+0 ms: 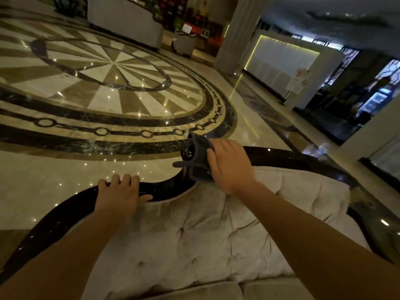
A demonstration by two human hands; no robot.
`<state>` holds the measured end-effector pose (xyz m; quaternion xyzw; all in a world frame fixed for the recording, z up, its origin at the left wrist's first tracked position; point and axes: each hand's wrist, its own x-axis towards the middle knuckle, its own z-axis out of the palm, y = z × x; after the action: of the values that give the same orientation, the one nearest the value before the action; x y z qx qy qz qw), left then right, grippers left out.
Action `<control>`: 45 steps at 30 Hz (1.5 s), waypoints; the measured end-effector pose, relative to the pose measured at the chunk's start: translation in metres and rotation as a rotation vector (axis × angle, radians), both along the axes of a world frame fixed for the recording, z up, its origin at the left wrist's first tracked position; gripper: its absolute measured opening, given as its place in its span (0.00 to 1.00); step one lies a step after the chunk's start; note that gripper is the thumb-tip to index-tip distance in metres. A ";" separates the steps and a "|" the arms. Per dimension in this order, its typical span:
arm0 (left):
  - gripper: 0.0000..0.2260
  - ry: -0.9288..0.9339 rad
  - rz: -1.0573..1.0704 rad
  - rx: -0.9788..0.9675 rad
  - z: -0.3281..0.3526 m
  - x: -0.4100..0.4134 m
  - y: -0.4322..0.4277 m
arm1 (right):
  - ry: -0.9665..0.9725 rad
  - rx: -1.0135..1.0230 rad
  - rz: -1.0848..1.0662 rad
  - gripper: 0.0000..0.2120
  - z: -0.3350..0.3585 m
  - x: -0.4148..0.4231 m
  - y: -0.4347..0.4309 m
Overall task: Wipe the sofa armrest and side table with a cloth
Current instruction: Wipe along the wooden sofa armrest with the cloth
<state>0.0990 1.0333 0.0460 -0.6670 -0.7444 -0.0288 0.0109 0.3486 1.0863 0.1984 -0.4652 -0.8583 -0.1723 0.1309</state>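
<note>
A tufted cream sofa (194, 234) with a glossy dark wooden frame (164, 189) fills the lower part of the head view. My right hand (229, 165) presses a dark grey cloth (199, 156) onto the raised scroll end of the wooden armrest, with the cloth wrapped over its top. My left hand (121, 193) rests flat on the curved wooden rail to the left, fingers draped over its edge and holding nothing. I see no side table in this view.
Beyond the sofa spreads a polished marble floor (97, 87) with a large round inlay pattern. A white column (238, 33) and a lit counter (281, 68) stand at the back right. A grey sofa (123, 20) stands far off.
</note>
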 end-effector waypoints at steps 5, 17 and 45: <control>0.29 -0.204 0.092 -0.172 0.023 0.004 0.001 | 0.002 -0.105 -0.124 0.23 0.016 0.033 0.014; 0.16 -0.219 -0.153 0.203 0.192 0.214 0.022 | 0.066 -0.197 -0.113 0.22 0.037 0.148 0.041; 0.27 0.110 -0.182 0.056 0.198 0.527 0.142 | 0.398 -0.192 -0.280 0.19 -0.004 0.493 0.144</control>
<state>0.6257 1.1752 0.2442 -0.7318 -0.6780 -0.0140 0.0677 0.8417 1.2300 0.1943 -0.6147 -0.7552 -0.0113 0.2273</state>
